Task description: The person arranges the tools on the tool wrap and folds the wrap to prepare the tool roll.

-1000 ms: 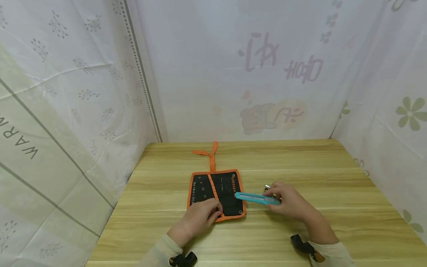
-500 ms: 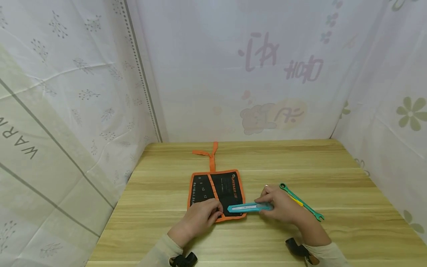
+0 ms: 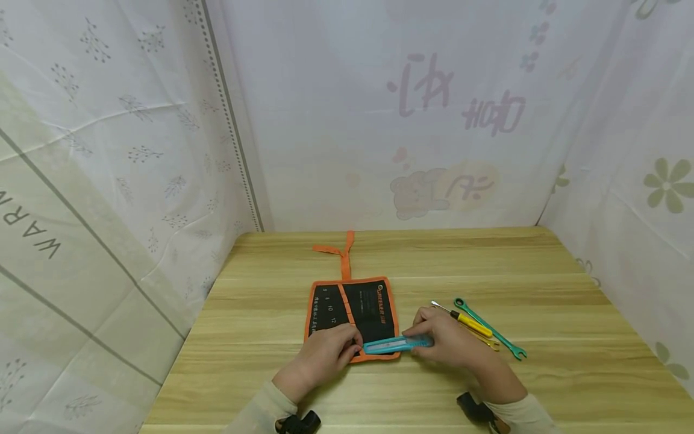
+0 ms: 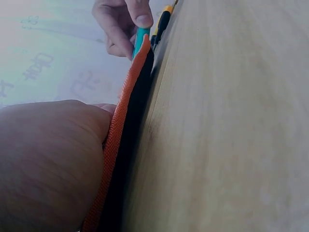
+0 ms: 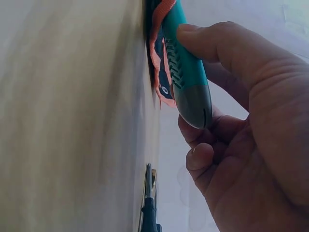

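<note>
A flat black tool pouch (image 3: pixel 374 325) with orange edging lies on the table, numbers printed along its left part. My left hand (image 3: pixel 328 351) rests over its near left side, thumb and fingertips pinching the fabric at the orange band. Between the thumb and fingers of my right hand (image 3: pixel 449 339) is a teal utility knife (image 3: pixel 386 345), held by its grey rear end. It lies low across the pouch's near right part, its front tip right at my left fingertips. In the right wrist view the knife (image 5: pixel 187 58) overlaps the pouch's orange edge (image 5: pixel 161 14).
Right of my right hand lie a yellow-handled screwdriver (image 3: pixel 477 325), a green wrench (image 3: pixel 496 333) and a gold-coloured wrench (image 3: pixel 492 345), partly hidden by the hand. An orange tie strap (image 3: pixel 345 262) stretches from the pouch toward the back curtain (image 3: pixel 336 120).
My right hand has carried the utility knife left and toward me, bringing its tip to my left fingertips. The screwdriver and wrenches have come into fuller view. My left hand stays put.
</note>
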Demonstrator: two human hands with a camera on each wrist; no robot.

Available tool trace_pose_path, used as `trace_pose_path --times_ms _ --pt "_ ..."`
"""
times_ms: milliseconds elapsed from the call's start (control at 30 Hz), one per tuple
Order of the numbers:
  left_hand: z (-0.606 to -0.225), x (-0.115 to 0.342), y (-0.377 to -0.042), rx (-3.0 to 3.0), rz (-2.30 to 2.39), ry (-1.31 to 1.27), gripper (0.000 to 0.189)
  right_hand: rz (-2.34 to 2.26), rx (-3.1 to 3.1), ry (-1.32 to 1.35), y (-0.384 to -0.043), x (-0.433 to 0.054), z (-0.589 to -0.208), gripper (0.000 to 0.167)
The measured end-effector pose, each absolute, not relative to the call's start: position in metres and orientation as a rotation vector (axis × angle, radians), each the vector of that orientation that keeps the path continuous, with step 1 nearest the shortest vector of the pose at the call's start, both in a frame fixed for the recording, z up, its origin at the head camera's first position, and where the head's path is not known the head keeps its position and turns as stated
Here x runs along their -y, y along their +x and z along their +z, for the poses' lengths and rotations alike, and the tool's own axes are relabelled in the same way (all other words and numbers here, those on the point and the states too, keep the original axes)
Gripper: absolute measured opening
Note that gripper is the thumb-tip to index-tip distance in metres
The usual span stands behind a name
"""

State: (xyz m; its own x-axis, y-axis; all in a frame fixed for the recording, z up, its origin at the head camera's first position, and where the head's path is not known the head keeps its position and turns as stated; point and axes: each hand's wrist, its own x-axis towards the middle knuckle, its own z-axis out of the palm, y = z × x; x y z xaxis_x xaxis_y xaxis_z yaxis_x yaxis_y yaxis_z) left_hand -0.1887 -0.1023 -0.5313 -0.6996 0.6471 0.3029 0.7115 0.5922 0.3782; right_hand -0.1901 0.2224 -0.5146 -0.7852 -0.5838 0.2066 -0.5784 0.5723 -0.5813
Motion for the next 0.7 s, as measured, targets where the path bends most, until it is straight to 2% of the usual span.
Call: trace_pose_path --times_ms 700 --pt "-0.535 0.097 -0.187 2.681 -0.715 -1.201 0.005 -0.902 -2.734 -0.977 -0.188 -0.204 -0.518 0.037"
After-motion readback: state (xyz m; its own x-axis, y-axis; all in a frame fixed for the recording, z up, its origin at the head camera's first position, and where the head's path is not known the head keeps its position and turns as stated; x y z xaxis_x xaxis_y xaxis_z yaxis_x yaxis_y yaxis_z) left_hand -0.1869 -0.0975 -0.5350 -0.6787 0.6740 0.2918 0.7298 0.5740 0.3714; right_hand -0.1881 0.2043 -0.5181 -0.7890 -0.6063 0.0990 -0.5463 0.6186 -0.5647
